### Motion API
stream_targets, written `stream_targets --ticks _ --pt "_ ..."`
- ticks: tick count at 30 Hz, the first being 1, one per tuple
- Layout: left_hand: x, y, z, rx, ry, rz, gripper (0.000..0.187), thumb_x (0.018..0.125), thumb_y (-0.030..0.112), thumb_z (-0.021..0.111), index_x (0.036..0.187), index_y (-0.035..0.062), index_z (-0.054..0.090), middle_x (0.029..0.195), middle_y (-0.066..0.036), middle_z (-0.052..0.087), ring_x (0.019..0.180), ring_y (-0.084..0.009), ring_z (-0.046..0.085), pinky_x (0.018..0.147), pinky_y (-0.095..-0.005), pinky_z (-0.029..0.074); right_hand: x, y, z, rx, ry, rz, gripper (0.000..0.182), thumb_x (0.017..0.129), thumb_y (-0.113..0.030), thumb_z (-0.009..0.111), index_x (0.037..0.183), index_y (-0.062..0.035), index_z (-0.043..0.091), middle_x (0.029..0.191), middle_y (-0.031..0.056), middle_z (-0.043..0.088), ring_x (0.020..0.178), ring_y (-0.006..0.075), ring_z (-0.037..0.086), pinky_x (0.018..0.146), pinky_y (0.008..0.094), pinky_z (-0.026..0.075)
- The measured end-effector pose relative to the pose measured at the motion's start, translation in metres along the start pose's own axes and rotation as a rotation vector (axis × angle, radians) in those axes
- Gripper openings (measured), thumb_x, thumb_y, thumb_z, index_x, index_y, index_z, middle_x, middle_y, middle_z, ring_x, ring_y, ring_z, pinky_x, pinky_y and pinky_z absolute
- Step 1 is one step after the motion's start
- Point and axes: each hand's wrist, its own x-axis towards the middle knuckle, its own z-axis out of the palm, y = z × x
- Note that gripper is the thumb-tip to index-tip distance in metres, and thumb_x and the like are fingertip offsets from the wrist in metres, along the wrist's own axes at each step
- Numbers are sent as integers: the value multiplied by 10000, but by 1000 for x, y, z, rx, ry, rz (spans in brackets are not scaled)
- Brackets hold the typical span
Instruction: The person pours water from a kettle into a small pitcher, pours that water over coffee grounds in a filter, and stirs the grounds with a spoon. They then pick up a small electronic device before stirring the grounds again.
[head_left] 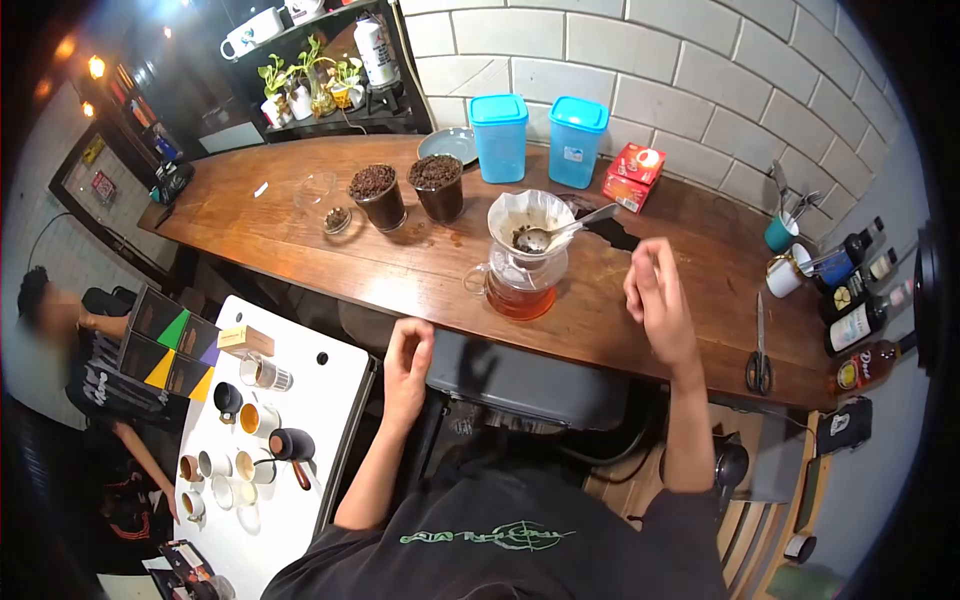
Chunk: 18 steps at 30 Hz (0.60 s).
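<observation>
A glass coffee server [517, 300] with amber liquid stands on the wooden counter [600, 330]. On top of it sits a clear dripper [522, 262] lined with a paper filter [510, 212]. A metal spoon [588, 219] rests in the filter, its bowl over dark wet grounds. My left hand [408, 368] hovers at the counter's front edge, left of the server, fingers curled in with nothing in them. To the right of the dripper, my right hand [660, 300] is raised above the counter, fingers bent and thumb against them; it touches nothing.
Two glasses of dark grounds [376, 200] and a small glass dish [338, 221] stand left. Behind are blue-lidded containers [498, 150] and red boxes [632, 178]. Scissors [760, 365] and bottles [862, 325] lie right. Another person [120, 370] is beside a white table [310, 400] with cups.
</observation>
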Motion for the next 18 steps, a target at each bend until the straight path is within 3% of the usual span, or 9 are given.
stream_targets --ticks 4,7,8,12,14,18 --pt "38 -18 27 190 77 218 728 905 582 649 1329 27 443 1244 -100 503 1120 -203 522 944 -342 420 45 17 -3 -174 -58 -57 325 1046 -361 526 1027 -47 444 725 37 504 641 97 444 585 290 373" --pt "67 -33 39 326 31 378 751 890 581 657 1335 18 437 1284 -134 510 1147 -249 528 964 -377 422 57 4 3 -245 -94 -118 327 1038 -344 546 1018 -29 463 749 60 536 649 120 467 601 307 396" --pt "74 -39 43 291 -3 343 781 912 635 594 1363 26 405 1291 -124 491 1190 -232 505 989 -381 400 59 1 3 -292 -119 -110 317 1035 -324 553 1017 -15 487 754 74 553 654 125 481 599 311 405" --pt "93 -48 47 250 -2 287 626 966 531 584 1303 16 472 1253 -122 510 1175 -230 513 994 -363 407 64 -7 8 -338 -129 -120 297 1027 -296 569 994 -6 514 755 83 552 645 126 482 584 308 401" --pt "101 -45 46 275 -25 356 380 962 336 630 1134 1 576 1170 -133 566 1092 -260 556 939 -357 439 66 -11 11 -404 -98 -228 246 1006 -234 598 972 5 550 775 94 568 633 138 498 580 314 415" --pt "107 -38 46 202 -100 302 201 958 187 616 1002 -9 602 1079 -128 585 1037 -255 578 935 -343 441 70 -25 19 -452 -95 -402 198 981 -171 616 938 19 578 805 109 587 633 171 531 591 328 435"
